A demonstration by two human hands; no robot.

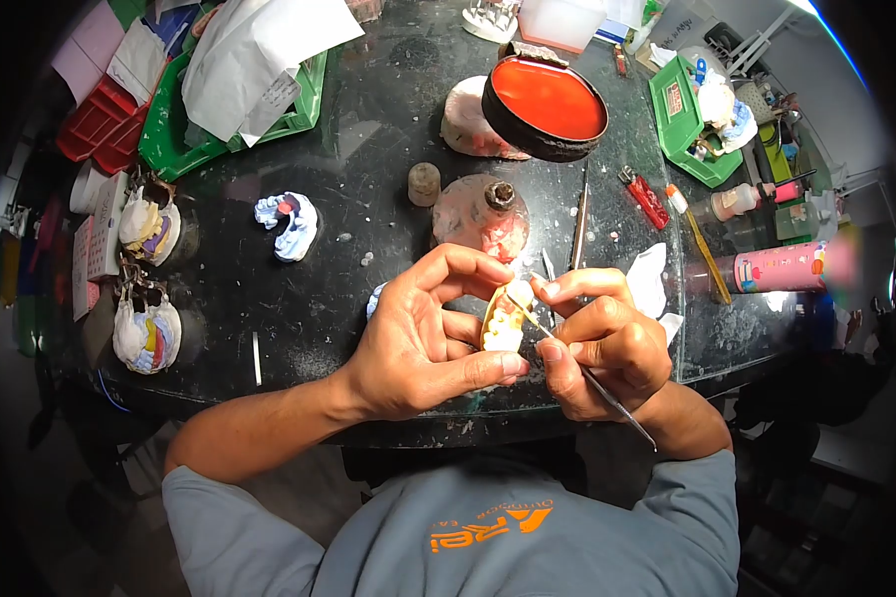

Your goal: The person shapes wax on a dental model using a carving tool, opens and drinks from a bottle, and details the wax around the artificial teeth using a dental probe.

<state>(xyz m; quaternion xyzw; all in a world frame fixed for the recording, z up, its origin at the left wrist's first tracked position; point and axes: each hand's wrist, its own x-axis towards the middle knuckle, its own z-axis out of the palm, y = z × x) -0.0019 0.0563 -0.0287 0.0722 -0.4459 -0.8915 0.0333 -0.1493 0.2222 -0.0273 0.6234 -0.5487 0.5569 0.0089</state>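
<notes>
Near the front edge of the table, my left hand [403, 343] is closed around a yellow dental cast [505, 326], gripping it between thumb and fingers with its teeth showing. My right hand [612, 343] pinches a thin metal dental carver [615, 403], whose back end points down and to the right. The tool's front end is at the cast, partly hidden by fingers; I cannot tell whether it touches. Just beyond the hands stands a glass spirit burner [480, 214] with a metal wick holder. A tin of red wax [548, 104] rests tilted behind it.
A blue impression [291, 227] lies left of my hands, with mounted casts [147, 333] farther left. Green trays [184, 149] stand at both back corners. To the right lie a metal spatula [580, 224], a red lighter [644, 199] and a yellow-handled brush [702, 244].
</notes>
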